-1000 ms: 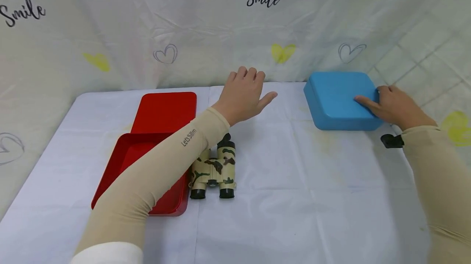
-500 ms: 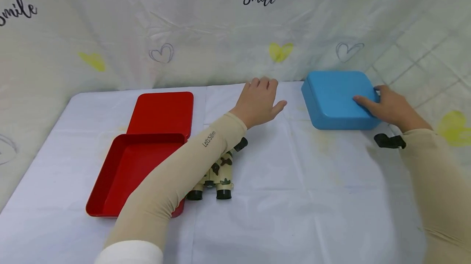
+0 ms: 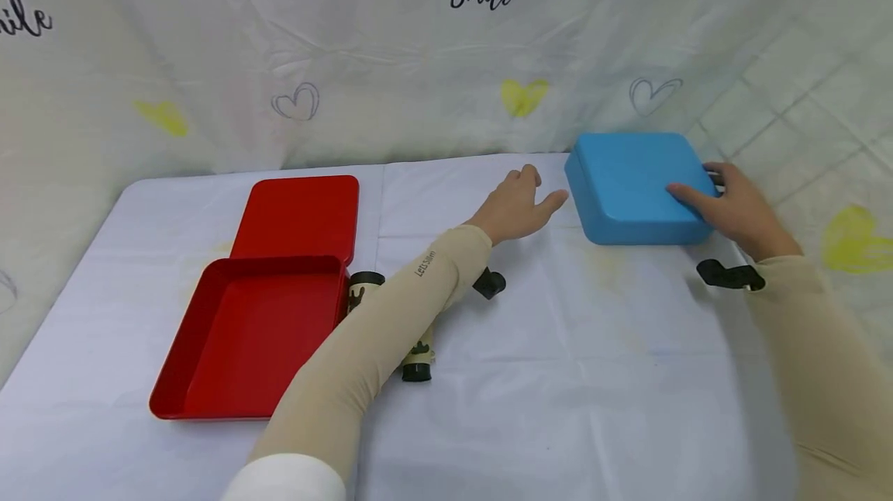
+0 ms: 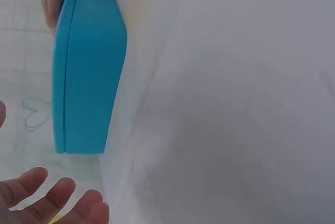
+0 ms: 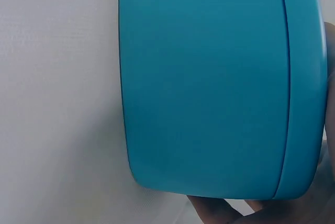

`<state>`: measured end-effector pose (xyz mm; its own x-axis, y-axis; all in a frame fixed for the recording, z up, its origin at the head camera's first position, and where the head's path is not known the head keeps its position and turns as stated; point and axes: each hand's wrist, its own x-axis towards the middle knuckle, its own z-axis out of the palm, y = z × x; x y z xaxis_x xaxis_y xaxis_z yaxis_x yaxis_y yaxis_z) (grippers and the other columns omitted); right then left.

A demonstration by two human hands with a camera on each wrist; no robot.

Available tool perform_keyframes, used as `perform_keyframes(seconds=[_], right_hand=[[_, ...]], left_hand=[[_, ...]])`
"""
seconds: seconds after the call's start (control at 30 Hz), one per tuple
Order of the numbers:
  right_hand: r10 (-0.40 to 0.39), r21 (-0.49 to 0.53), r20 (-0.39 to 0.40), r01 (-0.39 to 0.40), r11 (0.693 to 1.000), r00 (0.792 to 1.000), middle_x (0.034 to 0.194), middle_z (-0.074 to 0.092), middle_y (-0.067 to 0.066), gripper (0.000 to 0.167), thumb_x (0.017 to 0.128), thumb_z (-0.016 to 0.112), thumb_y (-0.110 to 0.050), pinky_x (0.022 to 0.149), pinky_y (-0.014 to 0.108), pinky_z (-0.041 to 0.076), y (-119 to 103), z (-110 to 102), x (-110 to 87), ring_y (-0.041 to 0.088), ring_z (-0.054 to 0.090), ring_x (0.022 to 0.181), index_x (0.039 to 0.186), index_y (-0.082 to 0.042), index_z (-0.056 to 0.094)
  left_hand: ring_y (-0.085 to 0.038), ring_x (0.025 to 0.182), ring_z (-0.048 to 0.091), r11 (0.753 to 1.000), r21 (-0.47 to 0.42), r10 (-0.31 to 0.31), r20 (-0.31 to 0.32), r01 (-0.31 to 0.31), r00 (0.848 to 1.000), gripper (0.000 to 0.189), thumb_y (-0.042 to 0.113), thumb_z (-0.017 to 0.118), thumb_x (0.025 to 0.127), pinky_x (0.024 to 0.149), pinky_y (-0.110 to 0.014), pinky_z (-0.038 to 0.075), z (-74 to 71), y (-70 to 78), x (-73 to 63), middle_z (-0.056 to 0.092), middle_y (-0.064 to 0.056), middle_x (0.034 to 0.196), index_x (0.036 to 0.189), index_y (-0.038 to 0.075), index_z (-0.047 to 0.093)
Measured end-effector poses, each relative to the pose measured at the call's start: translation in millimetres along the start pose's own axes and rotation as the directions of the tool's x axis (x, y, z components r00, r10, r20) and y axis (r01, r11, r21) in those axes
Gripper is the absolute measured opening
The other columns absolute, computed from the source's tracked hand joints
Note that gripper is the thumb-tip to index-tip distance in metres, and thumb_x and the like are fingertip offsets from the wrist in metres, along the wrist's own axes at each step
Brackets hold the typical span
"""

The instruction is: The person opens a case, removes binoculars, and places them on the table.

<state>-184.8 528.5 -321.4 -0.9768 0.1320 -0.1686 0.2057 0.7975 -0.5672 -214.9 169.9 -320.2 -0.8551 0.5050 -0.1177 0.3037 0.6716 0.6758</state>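
A blue lidded box (image 3: 638, 183) sits at the back right of the table, its lid on; the right wrist view shows the seam of the lid (image 5: 303, 77). My right hand (image 3: 743, 210) grips its right end, thumb on the lid and fingers curled round the side. My left hand (image 3: 518, 206) hangs over the cloth just left of the box, apart from it, thumb and fingers spread. In the left wrist view, the fingers (image 4: 57, 198) stand near one end of the box. Binoculars (image 3: 417, 361) in camouflage colours lie partly hidden under my left forearm.
A red box (image 3: 244, 346) stands open at the left, its lid (image 3: 300, 214) laid back behind it. The binoculars lie along its right wall. A white cloth covers the table (image 3: 558, 408); a printed curtain (image 3: 398, 59) hangs behind.
My left hand has moved right and slightly toward me, closer to the blue box. My right hand stays on the box. The head view has shifted slightly right.
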Motion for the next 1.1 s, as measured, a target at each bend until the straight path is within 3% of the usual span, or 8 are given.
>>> perform_keyframes(seconds=[0.17, 0.4, 0.57, 0.83, 0.97, 1.03, 1.1], right_hand=[[0.013, 0.010, -0.001, -0.013, 1.000, 1.000, 0.170, 0.004, 0.034, 0.107, 0.098, 0.051, -0.066, 0.112, 0.080, 0.025, -1, 3, -2.9, 0.062, 0.016, 0.151, 0.165, -0.003, -0.003], [0.022, 0.022, 0.027, -0.022, 1.000, 0.999, 0.172, 0.004, 0.029, 0.108, 0.097, 0.054, -0.067, 0.111, 0.081, 0.027, -3, 7, -10.4, 0.060, 0.016, 0.152, 0.166, -0.006, -0.003], [0.018, 0.040, 0.041, -0.020, 0.999, 0.999, 0.172, 0.003, 0.029, 0.109, 0.097, 0.057, -0.066, 0.112, 0.081, 0.026, -6, 9, -17.2, 0.061, 0.017, 0.152, 0.166, -0.007, -0.003], [0.016, 0.068, 0.067, -0.020, 0.997, 0.998, 0.172, 0.006, 0.030, 0.108, 0.097, 0.060, -0.062, 0.111, 0.080, 0.029, -10, 13, -25.4, 0.062, 0.021, 0.150, 0.166, -0.007, 0.000], [0.019, 0.064, 0.088, -0.025, 0.998, 0.996, 0.172, 0.006, 0.029, 0.109, 0.096, 0.061, -0.063, 0.110, 0.080, 0.031, -9, 12, -30.6, 0.061, 0.022, 0.150, 0.166, -0.008, -0.001], [0.019, 0.069, 0.105, -0.026, 0.997, 0.994, 0.173, 0.006, 0.027, 0.108, 0.096, 0.061, -0.062, 0.109, 0.073, 0.039, -9, 11, -34.2, 0.060, 0.022, 0.151, 0.166, -0.009, -0.001], [0.018, 0.083, 0.127, -0.028, 0.996, 0.992, 0.173, 0.006, 0.025, 0.106, 0.097, 0.062, -0.061, 0.105, 0.050, 0.052, -9, 10, -36.9, 0.056, 0.024, 0.151, 0.167, -0.010, 0.000]], left_hand=[[-0.021, 0.121, 0.058, 0.989, -0.140, -0.046, -0.008, 0.044, 0.999, 0.064, 0.059, 0.044, 0.105, 0.104, -0.037, 0.051, 17.1, 6.2, 6.1, 0.052, -0.010, 0.143, 0.148, 0.010, 0.041], [-0.021, 0.141, 0.053, 0.943, -0.293, -0.170, -0.018, 0.157, 0.985, 0.073, 0.054, 0.055, 0.101, 0.113, -0.040, 0.049, 36.9, 16.3, 13.5, 0.049, -0.007, 0.157, 0.160, 0.017, 0.029], [-0.022, 0.143, 0.053, 0.919, -0.346, -0.198, 0.005, 0.188, 0.980, 0.080, 0.049, 0.061, 0.099, 0.114, -0.041, 0.049, 45.5, 23.2, 12.4, 0.050, -0.006, 0.159, 0.164, 0.020, 0.024], [-0.021, 0.146, 0.049, 0.920, -0.344, -0.193, 0.018, 0.187, 0.981, 0.078, 0.044, 0.062, 0.100, 0.115, -0.038, 0.048, 52.6, 35.8, 5.9, 0.043, -0.006, 0.163, 0.164, 0.019, 0.025], [-0.020, 0.146, 0.049, 0.908, -0.375, -0.194, 0.026, 0.189, 0.981, 0.078, 0.041, 0.063, 0.100, 0.115, -0.038, 0.048, 52.4, 36.0, 3.4, 0.042, -0.004, 0.164, 0.164, 0.018, 0.027], [-0.020, 0.147, 0.049, 0.897, -0.400, -0.189, 0.032, 0.185, 0.982, 0.078, 0.039, 0.064, 0.099, 0.115, -0.038, 0.048, 51.4, 34.8, 2.0, 0.042, -0.003, 0.165, 0.164, 0.018, 0.027], [-0.020, 0.146, 0.049, 0.884, -0.428, -0.190, 0.038, 0.188, 0.981, 0.077, 0.038, 0.064, 0.098, 0.115, -0.040, 0.048, 49.9, 33.2, 0.3, 0.042, -0.002, 0.165, 0.164, 0.019, 0.028]])
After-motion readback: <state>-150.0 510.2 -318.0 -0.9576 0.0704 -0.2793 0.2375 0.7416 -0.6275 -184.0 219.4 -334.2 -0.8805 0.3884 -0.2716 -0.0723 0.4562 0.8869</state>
